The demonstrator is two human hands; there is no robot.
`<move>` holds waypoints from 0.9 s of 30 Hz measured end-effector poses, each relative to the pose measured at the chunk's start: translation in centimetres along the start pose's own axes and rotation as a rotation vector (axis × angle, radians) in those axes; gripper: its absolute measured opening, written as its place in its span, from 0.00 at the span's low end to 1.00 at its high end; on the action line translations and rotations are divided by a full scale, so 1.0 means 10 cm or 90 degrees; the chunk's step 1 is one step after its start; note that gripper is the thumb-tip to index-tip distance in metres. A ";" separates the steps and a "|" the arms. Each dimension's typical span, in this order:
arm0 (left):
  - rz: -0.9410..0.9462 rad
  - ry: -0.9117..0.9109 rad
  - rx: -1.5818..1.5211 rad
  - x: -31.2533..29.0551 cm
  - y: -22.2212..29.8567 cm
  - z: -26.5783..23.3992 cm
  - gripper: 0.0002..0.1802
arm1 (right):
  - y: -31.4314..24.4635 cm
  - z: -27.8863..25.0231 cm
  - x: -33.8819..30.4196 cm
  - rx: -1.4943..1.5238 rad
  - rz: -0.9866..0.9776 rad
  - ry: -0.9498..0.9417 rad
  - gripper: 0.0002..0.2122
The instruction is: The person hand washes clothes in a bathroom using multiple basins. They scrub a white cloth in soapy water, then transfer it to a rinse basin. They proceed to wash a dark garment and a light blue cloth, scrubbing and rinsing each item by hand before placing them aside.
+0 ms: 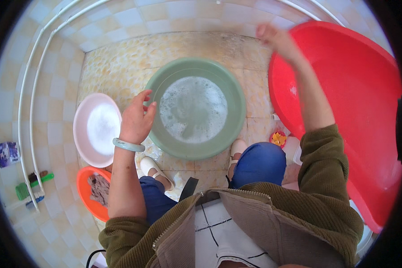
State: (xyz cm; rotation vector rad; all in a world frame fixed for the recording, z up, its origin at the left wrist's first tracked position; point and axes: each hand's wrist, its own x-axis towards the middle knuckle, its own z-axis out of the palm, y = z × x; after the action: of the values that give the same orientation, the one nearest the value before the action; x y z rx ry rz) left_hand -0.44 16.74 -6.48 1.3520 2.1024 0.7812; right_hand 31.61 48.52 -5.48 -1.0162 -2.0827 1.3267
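Note:
A large green basin [152, 137] of cloudy, sudsy water [193, 109] stands on the floor in front of me. My left hand [137, 118] hovers by its left rim, thumb and fingers apart and nothing in them. A pale jade-coloured bangle [128, 145] circles that wrist. My right hand [280, 42] is raised beyond the basin on the right, beside the rim of a big red tub [344, 85]. Motion smears its fingers, and nothing held can be made out. Whether the left fingertips touch the green rim is unclear.
On the left are a pink basin [79, 134] with whitish contents and an orange basin [85, 196] holding brownish cloth [99, 190]. White pipes [31, 111] run along the tiled wall, with a green brush [48, 177] near them. A red-and-yellow item [278, 139] lies by my knee.

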 end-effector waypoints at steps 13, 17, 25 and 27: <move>0.086 -0.141 0.131 0.14 -0.35 0.32 0.23 | -0.70 -0.90 -3.75 -0.538 0.297 0.070 0.15; 0.166 -0.183 0.182 0.27 -0.71 0.37 0.23 | -1.28 -1.02 -4.73 -0.393 0.551 0.233 0.15; 0.146 -0.263 0.137 0.22 -0.73 0.53 0.22 | -0.60 -0.79 -6.69 -0.414 0.761 0.259 0.30; 0.133 -0.260 0.140 0.20 -0.76 0.50 0.22 | -0.32 -0.65 -6.99 -0.266 0.759 0.445 0.35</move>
State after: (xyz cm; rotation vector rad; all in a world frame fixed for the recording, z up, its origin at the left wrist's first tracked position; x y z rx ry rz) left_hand -2.50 16.95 -15.55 1.7036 1.7810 0.3156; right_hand 78.35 -3.70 0.41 -2.6581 -1.1489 0.6767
